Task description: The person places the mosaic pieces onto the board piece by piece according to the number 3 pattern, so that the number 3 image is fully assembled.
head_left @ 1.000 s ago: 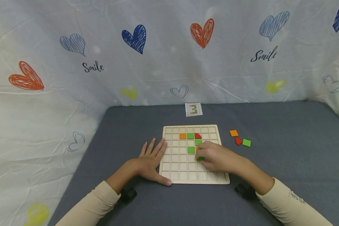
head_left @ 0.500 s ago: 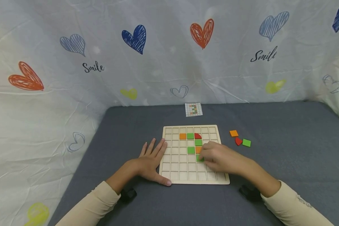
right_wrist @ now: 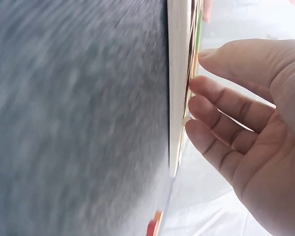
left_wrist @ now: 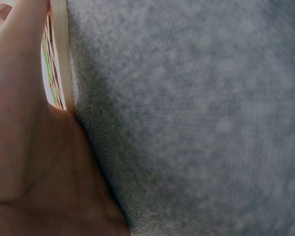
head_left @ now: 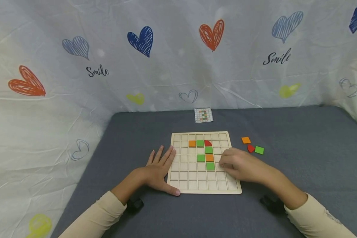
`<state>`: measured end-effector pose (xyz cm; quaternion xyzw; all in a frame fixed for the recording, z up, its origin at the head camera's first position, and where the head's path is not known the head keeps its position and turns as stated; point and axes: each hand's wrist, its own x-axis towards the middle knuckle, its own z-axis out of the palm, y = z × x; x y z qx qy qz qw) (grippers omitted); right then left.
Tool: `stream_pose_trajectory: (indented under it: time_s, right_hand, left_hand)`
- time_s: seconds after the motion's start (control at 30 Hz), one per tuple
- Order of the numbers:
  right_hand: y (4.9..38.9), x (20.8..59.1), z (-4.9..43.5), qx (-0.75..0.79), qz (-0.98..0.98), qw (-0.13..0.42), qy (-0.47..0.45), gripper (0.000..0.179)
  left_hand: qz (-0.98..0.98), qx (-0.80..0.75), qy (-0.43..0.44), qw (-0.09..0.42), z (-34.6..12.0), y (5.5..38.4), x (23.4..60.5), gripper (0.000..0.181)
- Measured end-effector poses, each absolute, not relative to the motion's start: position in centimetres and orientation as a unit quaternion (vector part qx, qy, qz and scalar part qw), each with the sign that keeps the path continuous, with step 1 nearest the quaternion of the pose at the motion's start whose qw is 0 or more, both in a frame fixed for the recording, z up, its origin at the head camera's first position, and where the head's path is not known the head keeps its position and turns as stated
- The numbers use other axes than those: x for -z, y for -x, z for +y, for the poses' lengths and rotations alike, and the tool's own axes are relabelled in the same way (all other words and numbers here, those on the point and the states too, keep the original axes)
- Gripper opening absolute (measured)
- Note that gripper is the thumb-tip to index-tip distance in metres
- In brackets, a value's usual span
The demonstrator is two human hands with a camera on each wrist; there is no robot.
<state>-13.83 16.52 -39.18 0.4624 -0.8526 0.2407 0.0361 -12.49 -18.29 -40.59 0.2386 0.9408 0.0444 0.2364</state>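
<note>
A pale wooden grid board (head_left: 193, 185) lies on the table, with several coloured tiles set in its cells. Among them are an orange tile (head_left: 192, 143), a red quarter-round tile (head_left: 208, 143) and, lowest in the group, a green tile (head_left: 210, 166). My left hand (head_left: 160, 172) rests with spread fingers along the board's left edge, its thumb at the near left corner. Over the right side of the board is my right hand (head_left: 242, 165), to the right of the lowest green tile. The right wrist view shows its thumb (right_wrist: 226, 56) apart from the loosely bent fingers, nothing between them.
Right of the board lie a loose orange tile (head_left: 246, 140), a red tile (head_left: 250, 148) and a green tile (head_left: 259, 150). Behind the board is a small printed pattern card (head_left: 203, 115). A white curtain (head_left: 166, 66) with hearts hangs along the table's back edge.
My right hand has drawn back to the right, off the lowest green tile, which stays in its cell and shows fully. The left hand has stayed in place.
</note>
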Motion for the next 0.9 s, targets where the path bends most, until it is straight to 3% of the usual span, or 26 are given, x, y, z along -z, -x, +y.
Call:
stream_pose_trajectory:
  time_s: [0.9]
  right_hand:
    - [15.0, 38.7, 23.7, -0.186, -0.920, 0.039, -0.342, 0.028]
  left_hand:
    - [0.942, -0.028, -0.234, 0.240, -17.8, 12.2, 39.6, 0.139]
